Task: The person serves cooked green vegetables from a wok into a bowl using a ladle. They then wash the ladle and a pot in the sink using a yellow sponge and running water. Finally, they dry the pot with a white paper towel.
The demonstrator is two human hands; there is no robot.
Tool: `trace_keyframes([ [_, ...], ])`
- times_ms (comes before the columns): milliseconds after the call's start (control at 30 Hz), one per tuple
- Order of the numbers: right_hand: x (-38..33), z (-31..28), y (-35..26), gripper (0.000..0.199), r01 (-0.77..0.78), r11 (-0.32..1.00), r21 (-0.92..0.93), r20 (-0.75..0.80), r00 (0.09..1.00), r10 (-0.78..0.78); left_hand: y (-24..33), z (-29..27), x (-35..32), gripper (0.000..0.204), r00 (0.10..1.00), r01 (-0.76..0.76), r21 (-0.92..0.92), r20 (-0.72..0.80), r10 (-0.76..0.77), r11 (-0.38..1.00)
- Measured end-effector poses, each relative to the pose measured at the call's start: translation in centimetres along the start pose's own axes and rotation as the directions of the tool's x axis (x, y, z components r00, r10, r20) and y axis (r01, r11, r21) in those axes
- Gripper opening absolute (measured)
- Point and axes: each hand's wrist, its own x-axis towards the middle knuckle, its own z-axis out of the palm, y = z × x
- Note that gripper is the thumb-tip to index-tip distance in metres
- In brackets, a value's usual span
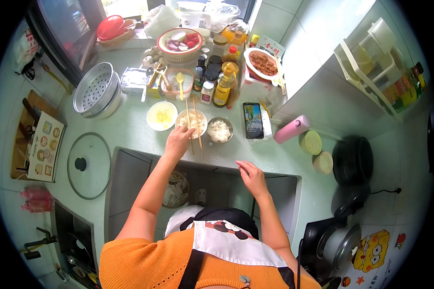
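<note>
My left hand [179,139] is at the near left rim of a white bowl [204,126] holding pale, crumbly food, its fingers closed over the rim. Two wooden chopsticks [198,129] lie across this bowl, their near ends sticking out over the counter. My right hand [252,177] hovers by the counter's front edge with its fingers loosely stretched, and I see nothing in it. Left of the bowl stands a white dish [161,116] with yellow pieces. On its right is a metal bowl [220,130] of white, rice-like food.
A phone [253,120] and a pink bottle [292,129] are to the right. Behind stand sauce bottles [224,85], a basket of onions and radishes [180,40] and a plate of brown meat [264,63]. At the left are a steamer [96,90] and a glass lid [88,165].
</note>
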Motion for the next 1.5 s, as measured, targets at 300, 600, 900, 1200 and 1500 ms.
trace_keyframes([
  [300, 3.1, 2.0, -0.5, 0.023, 0.0, 0.995, 0.098, -0.047, 0.999, 0.004, -2.8, -1.6, 2.0, 0.036, 0.997, -0.004, 0.033, -0.074, 0.007, 0.999],
  [600, -2.8, -1.8, -0.2, 0.02, -0.032, 0.996, 0.079, -0.249, 0.967, 0.051, 5.5, -2.7, 2.6, 0.042, 0.937, 0.179, -0.937, 0.068, -0.344, 0.301],
  [900, -17.3, -6.8, -0.8, 0.023, -0.169, 0.975, 0.144, -0.479, 0.85, 0.218, 21.2, -6.1, -1.9, 0.043, 0.965, 0.261, -0.965, 0.261, 0.017, -0.009],
  [1200, -37.6, -8.2, -2.2, 0.024, -0.361, 0.91, 0.205, -0.673, 0.623, 0.399, 33.6, -5.1, -11.5, 0.042, 0.859, 0.451, -0.892, 0.442, 0.259, 0.024],
  [1500, -55.3, -7.2, -5.0, 0.023, -0.559, 0.793, 0.242, -0.841, 0.288, 0.459, 43.0, 1.2, -21.3, 0.005, 0.704, 0.374, -0.89, 0.456, 0.545, 0.261],
])
